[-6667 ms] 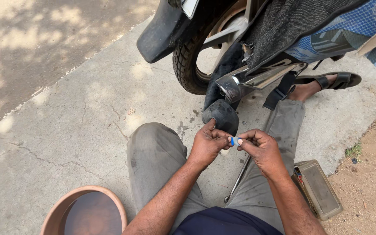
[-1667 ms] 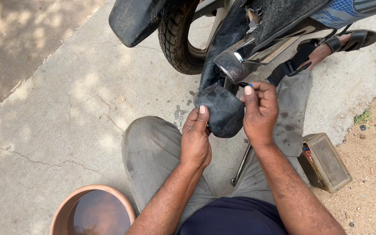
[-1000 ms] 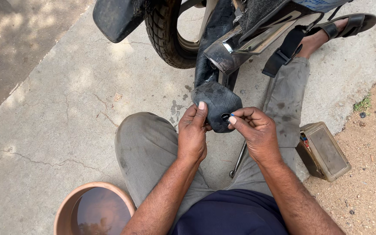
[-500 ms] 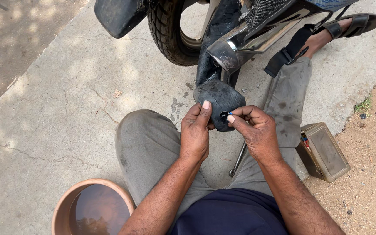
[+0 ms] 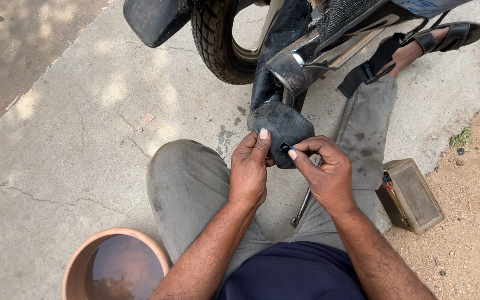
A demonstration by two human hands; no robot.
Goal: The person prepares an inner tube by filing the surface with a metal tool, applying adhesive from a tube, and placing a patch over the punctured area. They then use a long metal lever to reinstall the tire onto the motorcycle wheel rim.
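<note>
Below the chrome exhaust pipe (image 5: 306, 58) of the parked motorcycle, a fold of black rubber inner tube (image 5: 280, 126) hangs down to my hands. My left hand (image 5: 249, 169) is closed on the left side of that fold, thumb pressed flat against the rubber and pointing up toward the exhaust. My right hand (image 5: 324, 169) sits just to the right of the fold, thumb and forefinger pinched together on a small patch with a blue edge (image 5: 288, 148), which lies against the face of the tube; the other fingers are curled in. The black treaded rear tyre (image 5: 218, 41) stands to the left of the exhaust, on the concrete pavement (image 5: 84, 128). A long steel tyre lever (image 5: 302, 203) lies below the exhaust, between my grey-trousered legs, partly hidden by my right hand. An oblong olive metal tin (image 5: 409, 194) rests well below and right of the exhaust, beside my right knee. A round terracotta basin of water (image 5: 115, 266) sits far below and left of it.
</note>
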